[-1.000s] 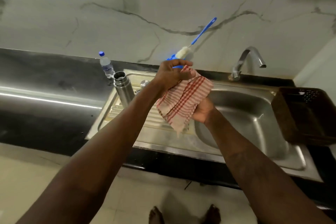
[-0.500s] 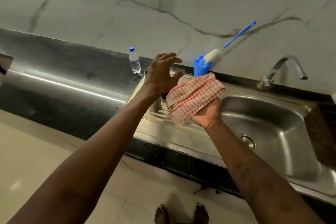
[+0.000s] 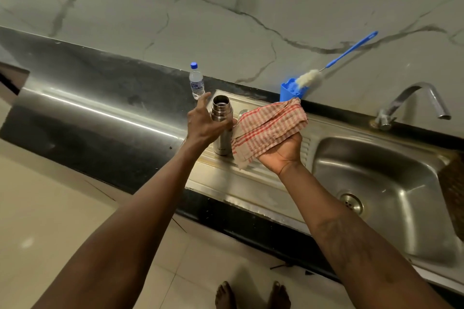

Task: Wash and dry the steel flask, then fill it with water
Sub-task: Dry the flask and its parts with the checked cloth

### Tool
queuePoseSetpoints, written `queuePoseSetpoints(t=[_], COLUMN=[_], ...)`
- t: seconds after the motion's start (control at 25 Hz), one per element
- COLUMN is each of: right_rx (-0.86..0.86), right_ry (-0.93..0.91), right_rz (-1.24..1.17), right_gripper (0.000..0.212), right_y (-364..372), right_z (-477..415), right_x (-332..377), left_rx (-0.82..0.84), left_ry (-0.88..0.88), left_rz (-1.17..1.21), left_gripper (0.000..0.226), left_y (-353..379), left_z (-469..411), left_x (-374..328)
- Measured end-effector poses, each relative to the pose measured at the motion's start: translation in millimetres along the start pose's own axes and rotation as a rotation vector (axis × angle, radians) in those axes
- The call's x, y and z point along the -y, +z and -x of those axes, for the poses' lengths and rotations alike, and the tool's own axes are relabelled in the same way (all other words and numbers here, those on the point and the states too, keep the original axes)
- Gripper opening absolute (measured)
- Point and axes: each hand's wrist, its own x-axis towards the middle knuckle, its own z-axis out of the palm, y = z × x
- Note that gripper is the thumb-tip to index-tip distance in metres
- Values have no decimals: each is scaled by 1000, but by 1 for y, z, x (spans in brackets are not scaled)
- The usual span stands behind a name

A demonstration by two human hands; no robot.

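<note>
The flask point(image 3: 221, 128) stands upright on the sink's drainboard point(image 3: 253, 183), at its rear left part, with its mouth uncovered. The steel body is plain, with a ridged neck.

The left hand point(image 3: 202, 124) grips the flask just below the neck. Its fingers are curled round the front of the body and their tips show on the flask's right side. One digit points up, clear of the steel, beside the mouth.

The right hand point(image 3: 283, 149) is palm-up just right of the flask and holds a red-checked cloth point(image 3: 270, 125). The cloth is bunched in the palm, with the thumb against its right edge. The other fingers are hidden under the fabric. The cloth's lower left edge overlaps the flask's right side in view; whether they touch cannot be told.

A small round steel part point(image 3: 243, 113) lies on the drainboard behind the flask, partly hidden.

A bottle point(image 3: 196, 81) with a blue cap stands on the black counter point(image 3: 100, 113), behind and left of the flask. A blue holder point(image 3: 288, 91) at the wall carries a brush point(image 3: 310, 78), which leans to the right.

The basin point(image 3: 391, 208) lies right of the drainboard, with the tap point(image 3: 411, 101) behind it. A brown basket point(image 3: 453, 195) shows at the right edge.
</note>
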Motion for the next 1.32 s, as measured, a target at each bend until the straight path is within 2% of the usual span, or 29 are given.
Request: queuePoseSetpoints(t=[0.12,0.28,0.4,0.48,0.56,0.68,0.76,0.84,0.88,0.96,1.08,1.16,1.24,1.32], right_rx=[-56,-90,-121,-145,-105,-56,-231,-391,-416,-394,-250,-196,-183,-242], right_ry=[-1,-35,-88,-128,-165,-252,-459,-541,-503,-382,-431,-431,-369,-346], right_rz=[12,36,133,213,408,697,869,1248,1417,1536,1621,1725,1720,1636], right_gripper=[80,67,64,58,52,49,46,56,59,59,57,63,66,63], right_y=[2,-2,-3,-2,13,62,92,105,104,95,70,41,22,29], right_z=[-2,4,7,7,9,8,6,3,1,3,28,56,77,75], right_x=[-1,5,7,14,23,25,33,56,70,97,106,101,105,123], left_rx=[69,88,62,73,128,199,272,306,308,242,100,133,164,182], left_ry=[-25,-31,60,86,44,-31,-108,-161,-188,-235,-232,-301,-340,-313], left_rz=[43,87,84,188,392,667,949,1063,1080,1102,1146,1291,1318,1344], left_gripper=[105,77,78,85,77,45,33,21,23,28,33,43,53,53], left_y=[11,22,24,18,13,28,45,57,62,73,80,80,88,106], left_z=[-5,-10,-9,-6,-6,-5,6,17,21,25,19,14,9,16], left_x=[11,11,7,-8,-33,-78,-108,-130,-138,-154,-178,-191,-194,-199])
